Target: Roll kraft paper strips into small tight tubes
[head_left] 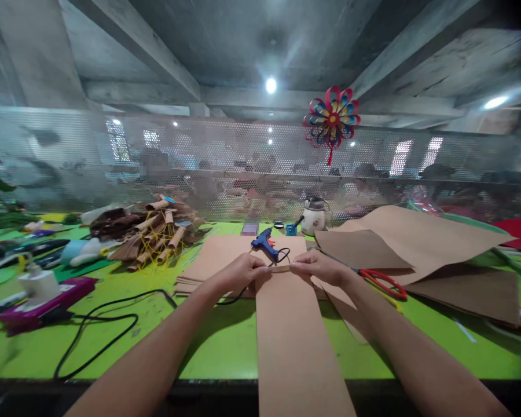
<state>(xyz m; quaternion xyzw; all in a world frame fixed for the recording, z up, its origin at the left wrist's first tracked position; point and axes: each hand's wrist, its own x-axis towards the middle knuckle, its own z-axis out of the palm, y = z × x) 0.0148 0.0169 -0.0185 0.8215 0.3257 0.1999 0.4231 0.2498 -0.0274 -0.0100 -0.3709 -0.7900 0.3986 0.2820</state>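
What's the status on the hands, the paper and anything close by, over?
Left hand and right hand pinching far end of long brown paper strip. Blue glue gun lying just beyond. Red-handled scissors off to the right.

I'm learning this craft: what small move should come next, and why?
Perhaps roll the far edge of the strip one turn inward: the left hand and right hand pinch that folded-looking edge near its ends, while the rest stretches out unrolled.
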